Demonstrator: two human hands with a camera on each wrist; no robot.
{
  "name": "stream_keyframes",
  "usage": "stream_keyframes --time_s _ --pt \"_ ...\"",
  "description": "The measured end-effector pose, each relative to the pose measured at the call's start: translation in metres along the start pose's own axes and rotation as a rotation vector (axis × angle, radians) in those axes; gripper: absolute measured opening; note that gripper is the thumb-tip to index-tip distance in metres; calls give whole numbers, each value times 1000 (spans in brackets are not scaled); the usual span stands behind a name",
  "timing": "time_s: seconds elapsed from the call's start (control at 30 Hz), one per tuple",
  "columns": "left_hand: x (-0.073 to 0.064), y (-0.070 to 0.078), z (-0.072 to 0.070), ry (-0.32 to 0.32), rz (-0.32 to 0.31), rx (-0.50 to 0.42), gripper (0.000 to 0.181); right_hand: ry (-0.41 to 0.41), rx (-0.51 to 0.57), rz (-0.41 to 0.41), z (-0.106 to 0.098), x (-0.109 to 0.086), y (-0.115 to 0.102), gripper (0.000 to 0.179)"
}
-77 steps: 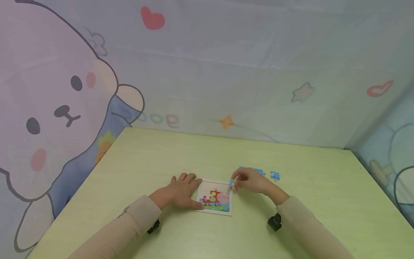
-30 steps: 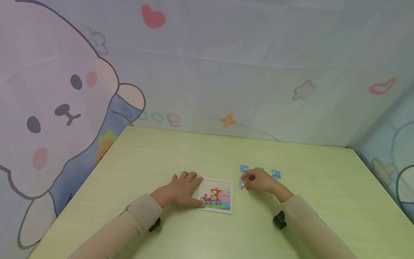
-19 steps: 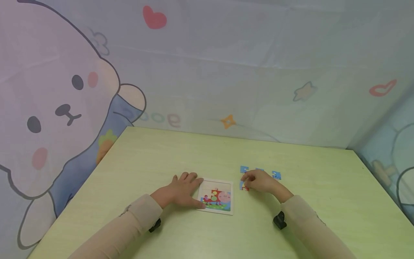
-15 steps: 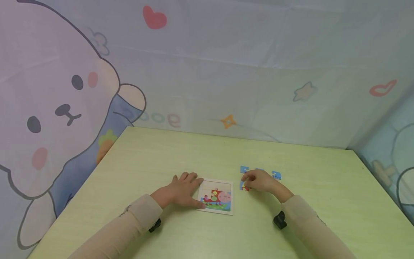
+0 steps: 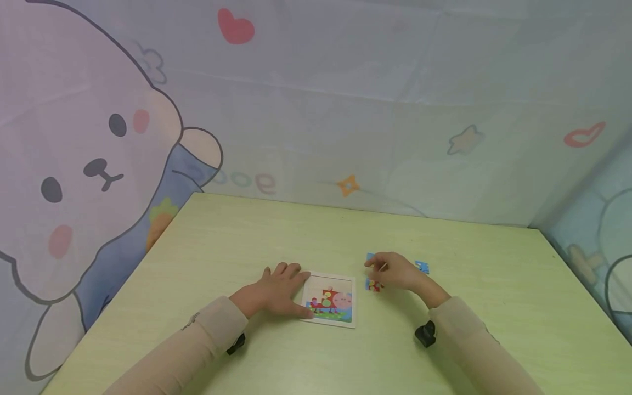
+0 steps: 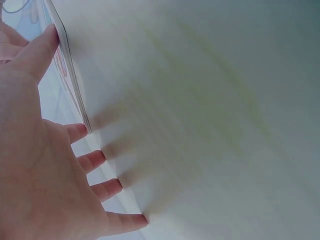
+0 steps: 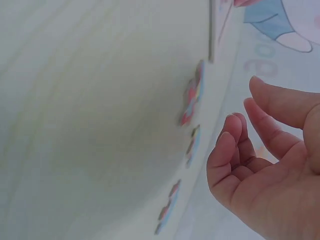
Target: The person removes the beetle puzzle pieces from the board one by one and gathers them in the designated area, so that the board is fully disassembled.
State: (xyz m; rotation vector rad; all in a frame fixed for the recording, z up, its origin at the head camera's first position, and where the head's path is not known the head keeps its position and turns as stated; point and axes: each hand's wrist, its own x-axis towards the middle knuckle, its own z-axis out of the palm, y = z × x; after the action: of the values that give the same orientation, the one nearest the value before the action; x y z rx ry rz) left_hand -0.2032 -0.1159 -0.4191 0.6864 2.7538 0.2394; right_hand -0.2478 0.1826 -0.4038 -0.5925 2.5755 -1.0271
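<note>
The jigsaw tray (image 5: 328,324), pale-rimmed and square, lies mid-table with a pink-faced, red-bodied figure partly pieced together in it. My left hand (image 5: 278,291) has its fingers spread, its thumb (image 6: 49,45) on the tray's near-left rim and its index fingertip at the far-left corner. Right of the tray lies a red, yellow and blue jigsaw piece (image 5: 373,285). Just above it my right hand (image 5: 395,271) hovers, holding nothing: thumb and index finger stand apart, and the other fingers curl loosely in the right wrist view. Behind this hand a blue piece (image 5: 370,256) is partly hidden.
Another blue jigsaw piece (image 5: 422,267) lies to the right of my right hand. Several pieces stand in a row beyond the tray in the right wrist view. A printed cloth (image 5: 316,109) hangs along the table's back edge.
My right hand has let go of the red, yellow and blue piece beside the tray and lifted slightly away. Earlier it carried that piece from the tray's right edge. The left hand stays put.
</note>
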Motion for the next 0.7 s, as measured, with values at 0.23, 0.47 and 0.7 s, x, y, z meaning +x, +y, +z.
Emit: stream_keyframes --time_s 0.23,0.47,0.7 --pt "0 0 1 2 2 3 93 9 10 -88 7 2 -18 30" --pt "0 -1 1 -5 -4 11 93 -33 43 -99 19 5 -35 34" --pt "0 0 1 -3 -4 8 93 -54 23 -113 31 8 -46 35"
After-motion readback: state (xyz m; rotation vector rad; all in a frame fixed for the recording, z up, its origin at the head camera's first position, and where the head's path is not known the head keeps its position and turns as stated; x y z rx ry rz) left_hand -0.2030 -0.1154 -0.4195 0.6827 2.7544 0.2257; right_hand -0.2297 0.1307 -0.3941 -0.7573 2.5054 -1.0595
